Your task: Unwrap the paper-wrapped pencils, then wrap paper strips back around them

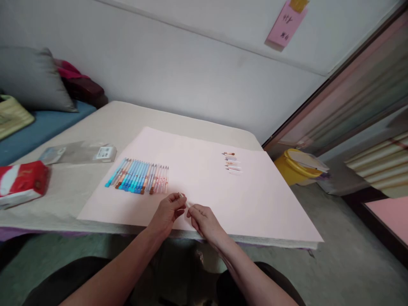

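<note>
Near the front edge of the pink sheet (204, 170), my left hand (168, 208) and my right hand (202, 216) hold one slim pale pen (187, 204) between them. The left fingers pinch its upper end; the right fingers close round its lower end, hiding much of it. Just beyond my left hand lies a neat row of several pens (138, 175), blue, brown and pinkish, side by side. Farther off to the right, a short column of several pens (232, 163) lies crosswise on the sheet.
A clear plastic bag (81, 153) with a white label and a red tissue pack (24, 182) lie on the left of the table. A yellow bucket (291, 165) stands on the floor at right. The wall (191, 68) rises behind the table.
</note>
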`<action>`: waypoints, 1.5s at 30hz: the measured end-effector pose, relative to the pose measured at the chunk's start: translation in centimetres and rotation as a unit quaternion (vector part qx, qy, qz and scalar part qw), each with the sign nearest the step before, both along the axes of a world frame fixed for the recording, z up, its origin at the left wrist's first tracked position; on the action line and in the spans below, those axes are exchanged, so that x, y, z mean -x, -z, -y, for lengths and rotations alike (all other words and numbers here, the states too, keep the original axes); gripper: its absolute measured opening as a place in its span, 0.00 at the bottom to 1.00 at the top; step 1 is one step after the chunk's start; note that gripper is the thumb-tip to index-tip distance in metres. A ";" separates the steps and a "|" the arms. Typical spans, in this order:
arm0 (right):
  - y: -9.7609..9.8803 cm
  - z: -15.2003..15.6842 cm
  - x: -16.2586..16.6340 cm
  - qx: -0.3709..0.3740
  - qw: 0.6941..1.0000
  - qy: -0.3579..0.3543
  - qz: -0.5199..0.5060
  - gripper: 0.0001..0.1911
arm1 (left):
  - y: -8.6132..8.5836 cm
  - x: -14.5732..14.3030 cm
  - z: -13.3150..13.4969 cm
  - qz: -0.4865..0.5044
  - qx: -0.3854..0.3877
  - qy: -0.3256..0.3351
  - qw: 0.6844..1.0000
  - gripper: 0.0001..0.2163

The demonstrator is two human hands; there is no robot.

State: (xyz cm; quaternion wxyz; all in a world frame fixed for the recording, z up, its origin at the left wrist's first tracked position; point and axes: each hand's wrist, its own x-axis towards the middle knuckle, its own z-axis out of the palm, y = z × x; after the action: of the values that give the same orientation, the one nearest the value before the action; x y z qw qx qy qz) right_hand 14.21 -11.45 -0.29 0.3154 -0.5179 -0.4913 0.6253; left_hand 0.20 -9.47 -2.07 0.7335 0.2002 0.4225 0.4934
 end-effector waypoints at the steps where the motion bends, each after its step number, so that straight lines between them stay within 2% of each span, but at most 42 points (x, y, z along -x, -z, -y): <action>1: 0.0 0.0 0.0 -0.002 1.000 0.003 0.001 0.14 | 0.0 0.0 0.0 0.012 0.000 0.003 1.000 0.11; 5: 0.2 -0.1 -0.2 -0.011 1.000 0.005 0.002 0.14 | -0.1 0.0 0.0 0.059 -0.011 0.008 0.998 0.14; 10: 0.3 0.0 -0.1 -0.004 1.000 -0.004 0.010 0.14 | 0.1 0.0 -0.1 -0.001 0.003 -0.003 1.000 0.12; 15: 0.4 -0.1 -0.2 -0.014 1.000 0.004 0.009 0.15 | 0.1 0.0 -0.1 0.055 -0.010 0.012 0.998 0.14; 20: 0.4 0.0 -0.2 -0.013 1.000 -0.004 0.004 0.15 | 0.1 0.1 -0.1 0.007 0.003 0.002 1.000 0.13; 26: 0.3 0.0 -0.1 -0.014 1.000 0.010 0.002 0.16 | 0.1 -0.1 0.1 0.036 -0.008 0.037 0.999 0.16; 30: 0.2 0.0 -0.1 -0.007 1.000 0.000 0.007 0.16 | 0.2 -0.2 0.2 -0.010 0.001 0.019 1.000 0.16; 35: 0.2 0.0 -0.1 -0.012 1.000 0.011 0.006 0.15 | 0.0 -0.2 0.1 0.059 -0.007 0.015 0.998 0.17; 41: 0.1 0.1 0.0 -0.009 1.000 0.002 0.004 0.14 | 0.1 -0.1 0.1 -0.009 0.002 0.007 1.000 0.16; 45: 0.4 0.1 -0.1 -0.014 1.000 0.009 0.000 0.15 | -0.1 -0.2 0.2 0.052 -0.004 0.009 0.999 0.17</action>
State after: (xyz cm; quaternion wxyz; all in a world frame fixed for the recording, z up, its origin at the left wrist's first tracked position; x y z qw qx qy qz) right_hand 14.32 -11.53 -0.65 0.3281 -0.5178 -0.4953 0.6156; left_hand 0.44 -9.64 -1.93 0.7580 0.1815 0.3800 0.4981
